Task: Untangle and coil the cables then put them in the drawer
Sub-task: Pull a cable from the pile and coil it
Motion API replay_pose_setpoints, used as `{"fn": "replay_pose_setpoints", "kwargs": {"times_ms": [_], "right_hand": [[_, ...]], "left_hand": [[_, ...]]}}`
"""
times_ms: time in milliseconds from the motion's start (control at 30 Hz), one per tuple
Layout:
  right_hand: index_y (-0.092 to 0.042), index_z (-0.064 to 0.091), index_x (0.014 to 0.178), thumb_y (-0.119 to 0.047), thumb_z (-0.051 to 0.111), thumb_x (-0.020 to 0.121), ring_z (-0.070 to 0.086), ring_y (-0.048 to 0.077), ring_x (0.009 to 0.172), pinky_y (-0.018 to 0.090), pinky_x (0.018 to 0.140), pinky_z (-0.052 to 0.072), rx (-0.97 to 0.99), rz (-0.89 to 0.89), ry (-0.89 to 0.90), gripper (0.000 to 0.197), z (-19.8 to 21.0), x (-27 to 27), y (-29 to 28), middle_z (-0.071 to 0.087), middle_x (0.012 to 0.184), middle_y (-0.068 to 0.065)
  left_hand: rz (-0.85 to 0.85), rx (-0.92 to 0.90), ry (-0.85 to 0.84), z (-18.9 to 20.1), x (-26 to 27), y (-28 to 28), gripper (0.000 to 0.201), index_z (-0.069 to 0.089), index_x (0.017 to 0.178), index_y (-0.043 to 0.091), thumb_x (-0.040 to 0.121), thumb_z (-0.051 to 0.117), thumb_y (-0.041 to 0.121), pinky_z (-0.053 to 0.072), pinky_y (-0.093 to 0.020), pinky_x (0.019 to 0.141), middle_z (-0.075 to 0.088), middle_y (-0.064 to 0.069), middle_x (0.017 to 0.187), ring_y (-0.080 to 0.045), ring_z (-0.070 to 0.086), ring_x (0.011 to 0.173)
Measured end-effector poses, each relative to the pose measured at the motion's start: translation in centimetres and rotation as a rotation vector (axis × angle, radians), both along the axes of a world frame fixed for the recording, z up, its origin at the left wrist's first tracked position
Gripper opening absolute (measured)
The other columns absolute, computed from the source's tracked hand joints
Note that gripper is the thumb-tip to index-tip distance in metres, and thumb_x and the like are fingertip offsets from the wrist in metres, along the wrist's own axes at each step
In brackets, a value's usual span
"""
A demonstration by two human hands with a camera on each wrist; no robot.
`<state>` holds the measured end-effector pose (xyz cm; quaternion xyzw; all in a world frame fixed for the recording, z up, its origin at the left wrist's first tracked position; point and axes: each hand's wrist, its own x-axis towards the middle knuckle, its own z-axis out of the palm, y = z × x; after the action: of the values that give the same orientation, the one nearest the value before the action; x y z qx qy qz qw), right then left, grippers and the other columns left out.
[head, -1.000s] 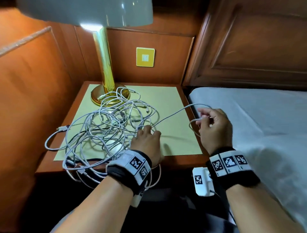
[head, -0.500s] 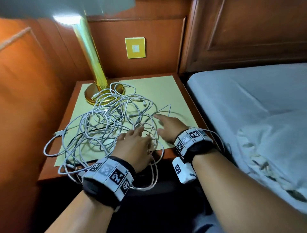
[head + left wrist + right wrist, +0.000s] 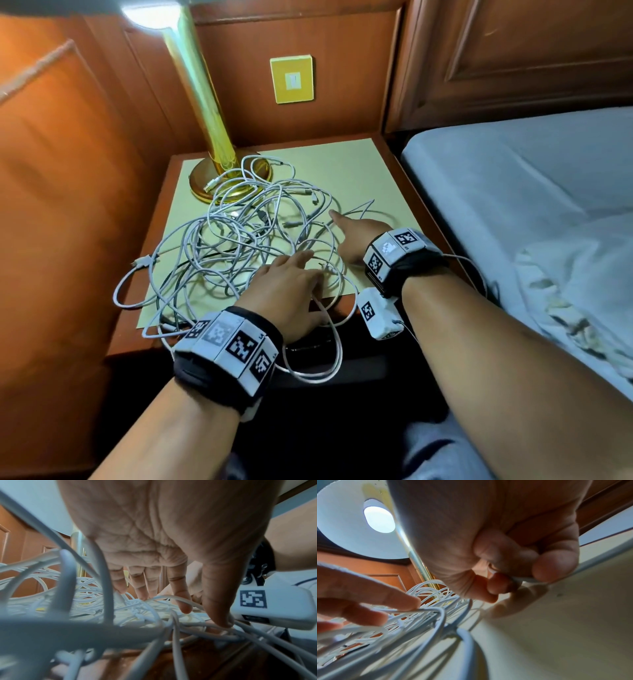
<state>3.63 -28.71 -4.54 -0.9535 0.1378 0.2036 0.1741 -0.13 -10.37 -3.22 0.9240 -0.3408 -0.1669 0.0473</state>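
Cable tangle (image 3: 236,240) is seen spread over the yellow mat (image 3: 352,171) on the nightstand (image 3: 137,329), far loops lapped over the brass lamp base (image 3: 198,185), near loops hung off the front edge. Vs. 1 s ago: right hand (image 3: 359,233) was raised at the bed side w/ a single strand drawn out taut; that hand has since been brought back down onto the mat at the pile's right edge, index finger extended toward the tangle. In the right wrist view a white cable (image 3: 590,563) is seen pinched betw. thumb and curled fingers (image 3: 556,563), so the strand is judged not let go, only lowered. Left hand (image 3: 291,291) has been kept on the near side of the pile throughout; fingers (image 3: 181,596) are spread and relaxed, tips laid on and among the strands, nothing clenched – pile appears pinned, not grasped. Meaning for task: the pull-out was not completed, strand prob. snagged, and a re-approach to the knot is being made. Progress judged v. early: nothing separated, nothing coiled, drawer not visible in any view. Next move likely needs the held strand traced back thru crossings while the pile is held down. Risk: loops over the front edge may be dragged off, or the lamp base tugged by loops lying on it.
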Motion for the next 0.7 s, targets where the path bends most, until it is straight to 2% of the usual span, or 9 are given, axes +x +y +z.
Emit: {"fn": "replay_pose_setpoints", "kwargs": {"times_ms": [100, 200, 233, 300, 400, 533, 567, 633, 700], "right_hand": [[-0.042, 0.004, 0.157, -0.015, 0.046, 0.091, 0.056, 0.02, 0.067, 0.027, 0.056, 0.045, -0.037, 0.024, 0.006, 0.082, -0.1, 0.0, 0.4, 0.063, 0.095, 0.006], [-0.038, 0.013, 0.157, -0.014, 0.045, 0.091, 0.054, 0.021, 0.072, 0.029, 0.064, 0.048, -0.079, 0.059, -0.011, 0.078, 0.0, -0.2, 0.8, 0.059, 0.133, 0.009], [-0.037, 0.014, 0.157, -0.013, 0.045, 0.091, 0.055, 0.022, 0.074, 0.029, 0.065, 0.048, -0.077, 0.061, -0.012, 0.077, 0.1, -0.2, 0.9, 0.056, 0.139, 0.009], [-0.035, 0.018, 0.157, -0.012, 0.046, 0.091, 0.057, 0.025, 0.082, 0.031, 0.068, 0.05, -0.059, 0.051, -0.017, 0.075, 0.2, -0.4, 0.9, 0.055, 0.139, 0.01], [-0.029, 0.023, 0.155, -0.011, 0.047, 0.092, 0.059, 0.028, 0.083, 0.033, 0.071, 0.052, -0.077, 0.044, -0.041, 0.07, -0.1, -0.6, 1.0, 0.061, 0.127, 0.012], [-0.031, 0.008, 0.158, -0.01, 0.049, 0.092, 0.054, 0.021, 0.063, 0.029, 0.052, 0.043, -0.128, 0.104, -0.012, 0.08, -0.4, -0.4, 2.0, 0.061, 0.085, 0.008], [-0.031, 0.005, 0.158, -0.01, 0.05, 0.092, 0.051, 0.02, 0.061, 0.028, 0.049, 0.041, -0.139, 0.124, 0.011, 0.083, -0.2, -0.3, 2.2, 0.061, 0.088, 0.009], [-0.03, 0.007, 0.159, -0.009, 0.051, 0.092, 0.05, 0.019, 0.063, 0.028, 0.049, 0.04, -0.135, 0.143, 0.018, 0.083, 0.1, 0.1, 2.5, 0.064, 0.113, 0.013], [-0.029, 0.013, 0.159, -0.006, 0.051, 0.092, 0.059, 0.025, 0.079, 0.029, 0.057, 0.046, -0.073, 0.108, -0.002, 0.08, 0.5, 0.3, 2.3, 0.059, 0.134, 0.013]], "left_hand": [[-0.003, -0.004, 0.004, -0.1, 0.1, 0.1, 0.04, 0.062, 0.113, 0.032, 0.083, 0.07, 0.057, 0.027, -0.047, 0.117, 0.023, 0.004, 0.163, -0.026, 0.025, 0.146], [0.001, -0.004, 0.002, -0.2, -0.1, 0.1, 0.041, 0.063, 0.114, 0.032, 0.082, 0.071, 0.057, 0.028, -0.048, 0.116, 0.024, 0.004, 0.161, -0.026, 0.026, 0.146], [0.002, -0.003, 0.003, -0.2, -0.1, 0.1, 0.041, 0.063, 0.114, 0.033, 0.082, 0.071, 0.057, 0.028, -0.049, 0.117, 0.024, 0.004, 0.162, -0.026, 0.025, 0.146], [0.005, 0.001, 0.011, -0.2, -0.1, 0.1, 0.041, 0.063, 0.115, 0.033, 0.082, 0.072, 0.056, 0.027, -0.051, 0.117, 0.023, 0.004, 0.162, -0.026, 0.024, 0.147], [0.009, 0.013, 0.014, -0.2, 0.0, 0.0, 0.042, 0.063, 0.116, 0.033, 0.083, 0.072, 0.055, 0.027, -0.052, 0.118, 0.023, 0.004, 0.163, -0.027, 0.023, 0.148], [0.011, 0.018, 0.003, -0.3, -0.2, -0.1, 0.041, 0.063, 0.118, 0.032, 0.084, 0.072, 0.054, 0.028, -0.051, 0.116, 0.023, 0.003, 0.163, -0.029, 0.025, 0.147], [0.012, 0.02, 0.0, -0.3, -0.3, -0.1, 0.041, 0.063, 0.118, 0.032, 0.084, 0.072, 0.054, 0.028, -0.05, 0.115, 0.023, 0.002, 0.163, -0.029, 0.026, 0.147], [0.015, 0.026, -0.002, -0.5, -0.4, 0.1, 0.042, 0.064, 0.117, 0.032, 0.083, 0.072, 0.055, 0.028, -0.049, 0.116, 0.022, 0.002, 0.164, -0.029, 0.026, 0.147], [0.017, 0.023, 0.004, -0.6, -0.5, 0.4, 0.042, 0.064, 0.117, 0.033, 0.083, 0.072, 0.055, 0.028, -0.049, 0.117, 0.02, 0.003, 0.165, -0.028, 0.025, 0.148]]}}
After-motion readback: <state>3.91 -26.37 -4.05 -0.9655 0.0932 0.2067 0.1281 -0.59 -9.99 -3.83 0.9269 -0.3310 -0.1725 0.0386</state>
